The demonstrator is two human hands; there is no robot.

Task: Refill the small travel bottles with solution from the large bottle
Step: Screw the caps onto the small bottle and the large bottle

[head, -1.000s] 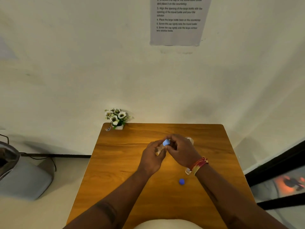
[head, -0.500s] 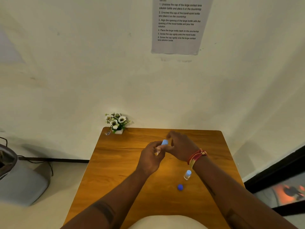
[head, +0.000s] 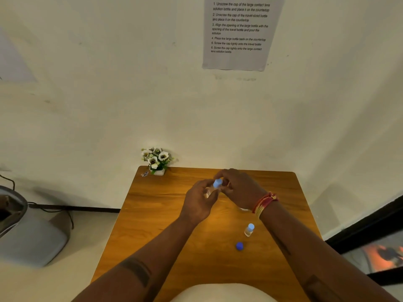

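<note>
My left hand (head: 199,201) grips a small clear travel bottle (head: 208,191) above the middle of the wooden table (head: 157,214). The fingers of my right hand (head: 238,188) pinch that bottle's light blue cap (head: 217,183). A second small travel bottle (head: 249,229) with a light blue cap stands on the table below my right wrist. A loose dark blue cap (head: 239,245) lies just in front of it. A clear base (head: 243,209) shows under my right wrist; the rest of that object is hidden.
A small pot of white flowers (head: 156,160) stands at the table's far left corner against the wall. An instruction sheet (head: 238,31) hangs on the wall. A grey appliance (head: 30,234) with a cable sits on the floor to the left.
My right hand has shifted slightly around the cap while both hands stay on the held bottle. My right wrist has lifted away, uncovering the second small bottle.
</note>
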